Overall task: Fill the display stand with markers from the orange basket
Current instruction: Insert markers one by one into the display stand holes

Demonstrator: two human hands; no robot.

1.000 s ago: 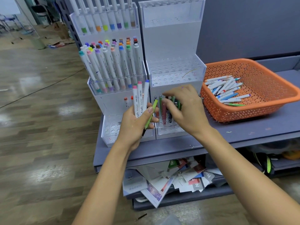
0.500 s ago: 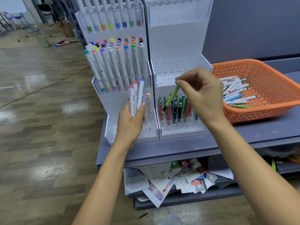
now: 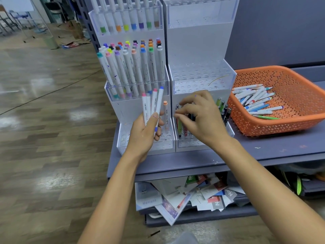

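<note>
Head view: the left hand point(image 3: 146, 132) grips a bunch of white markers point(image 3: 154, 103) upright before the stand point(image 3: 198, 41). At its 3 o'clock, the right hand point(image 3: 202, 117) curls among standing pens point(image 3: 223, 110); whether it pinches one, I cannot tell. The orange basket point(image 3: 290, 127), holding loose markers point(image 3: 255, 101), sits at the stand's 3 o'clock.

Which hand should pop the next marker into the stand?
Probably the right hand: it is at the bottom row of the display stand, beside the bundle of markers the left hand grips, and nearer the orange basket.
</note>
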